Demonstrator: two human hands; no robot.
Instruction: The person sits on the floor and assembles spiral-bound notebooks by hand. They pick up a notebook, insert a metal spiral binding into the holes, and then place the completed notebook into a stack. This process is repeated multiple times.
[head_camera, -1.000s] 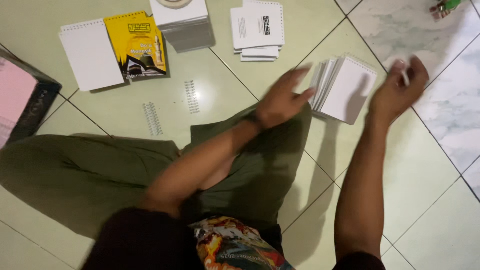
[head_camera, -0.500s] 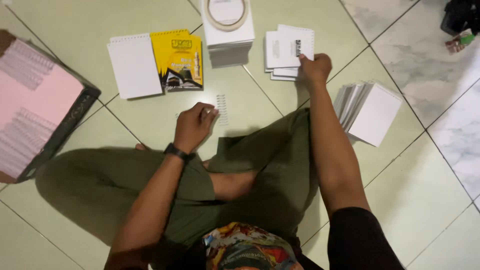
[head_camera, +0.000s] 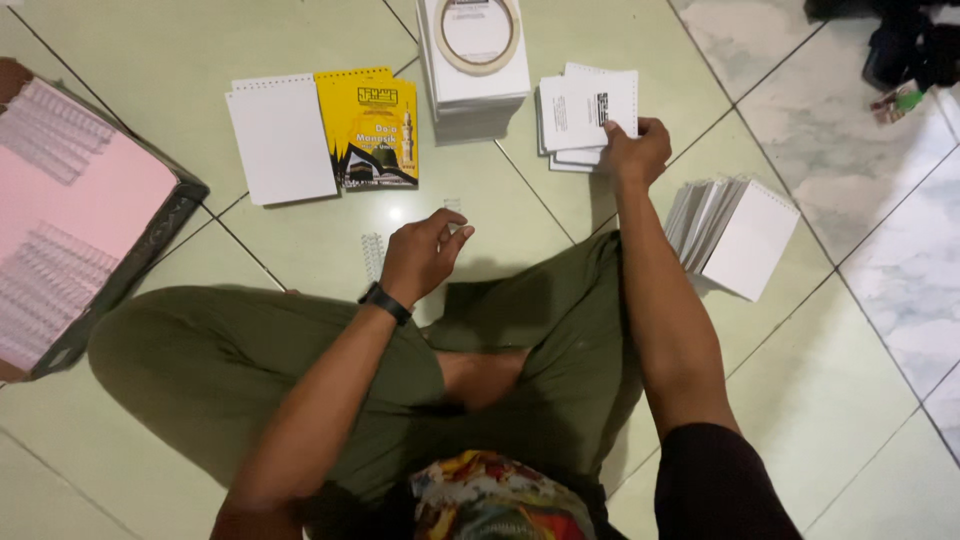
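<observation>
Right grip (head_camera: 635, 152) pinches top sheet of white page stack (head_camera: 585, 112); left grip (head_camera: 420, 255) clasps wire spiral (head_camera: 455, 212) on floor.

Yellow booklet cover (head_camera: 367, 128), white page stacks (head_camera: 588, 112), pink sheets (head_camera: 80, 195), olive trousers (head_camera: 250, 370), pale green tiles (head_camera: 300, 40)

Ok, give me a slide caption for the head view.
Seated on tiled floor, left hand picks up a wire binding coil; right hand grips printed sheets.

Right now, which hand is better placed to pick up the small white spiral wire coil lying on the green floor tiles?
Left. The left hand is already pinching one small white spiral wire coil; the right hand rests on the stack of white printed sheets.
</observation>
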